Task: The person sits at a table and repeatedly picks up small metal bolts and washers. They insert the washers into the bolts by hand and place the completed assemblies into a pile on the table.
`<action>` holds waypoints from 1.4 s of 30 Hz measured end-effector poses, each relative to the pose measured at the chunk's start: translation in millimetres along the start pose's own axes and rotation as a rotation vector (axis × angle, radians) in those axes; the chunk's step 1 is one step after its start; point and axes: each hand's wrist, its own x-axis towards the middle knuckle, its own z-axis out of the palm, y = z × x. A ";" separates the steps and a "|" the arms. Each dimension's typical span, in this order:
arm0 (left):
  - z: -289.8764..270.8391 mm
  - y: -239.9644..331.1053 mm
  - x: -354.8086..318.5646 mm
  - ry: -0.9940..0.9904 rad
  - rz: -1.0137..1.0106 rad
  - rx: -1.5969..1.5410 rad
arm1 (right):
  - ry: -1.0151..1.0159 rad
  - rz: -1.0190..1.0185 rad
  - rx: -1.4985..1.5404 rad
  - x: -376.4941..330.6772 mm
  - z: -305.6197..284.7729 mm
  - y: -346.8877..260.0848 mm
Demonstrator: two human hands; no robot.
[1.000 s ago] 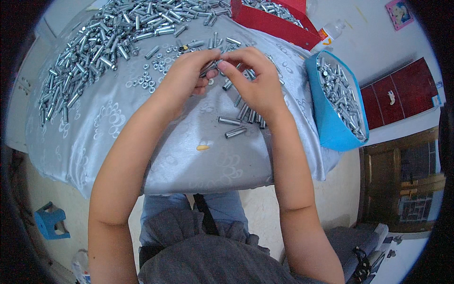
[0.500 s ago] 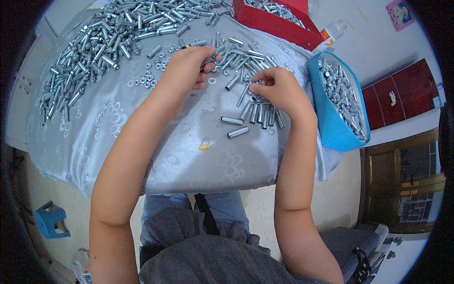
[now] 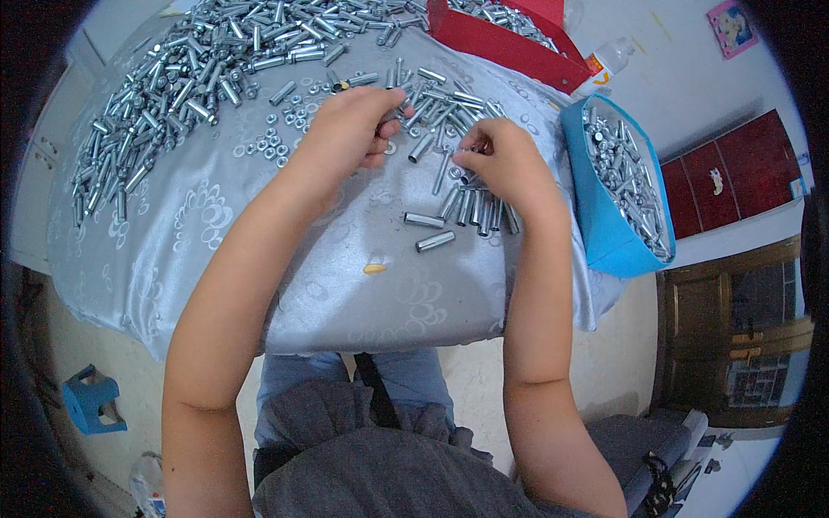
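Observation:
My left hand (image 3: 358, 125) is closed over the table, fingers curled; what they hold, if anything, is hidden. Hex nuts (image 3: 273, 142) and washers lie beside it. My right hand (image 3: 505, 160) has thumb and forefinger pressed together, with whatever is between them too small to make out. A thin bolt (image 3: 441, 173) lies just left of that hand. Under and below it sits a row of shiny metal sleeves (image 3: 465, 207), with two loose sleeves (image 3: 434, 241) nearer to me. Mixed bolts and sleeves (image 3: 445, 108) are heaped between and beyond the hands.
A large pile of assembled sleeve anchors (image 3: 199, 78) covers the far left of the table. A red box (image 3: 509, 47) of metal parts stands at the back, a blue fabric bin (image 3: 626, 255) full of them on the right. A small yellow piece (image 3: 374, 268) lies on the silver tablecloth (image 3: 345, 302).
My left hand has shifted slightly right. My right hand has moved a little up and left, its fingers still together. The thin bolt beside it now shows more clearly.

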 end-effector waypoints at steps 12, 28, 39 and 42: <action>5.2 -6.0 -1.9 -0.025 0.019 0.039 | -0.032 -0.119 0.960 2.5 7.8 -34.2; 8.7 -13.8 -3.8 0.068 0.290 0.102 | -0.356 0.016 1.165 -2.8 3.4 -35.7; 5.6 -10.6 -3.1 0.079 0.208 0.096 | -0.021 -0.122 0.861 -1.2 6.9 -38.2; 4.2 -18.5 -0.8 0.074 0.357 0.218 | -0.025 -0.068 0.837 -0.9 6.7 -38.4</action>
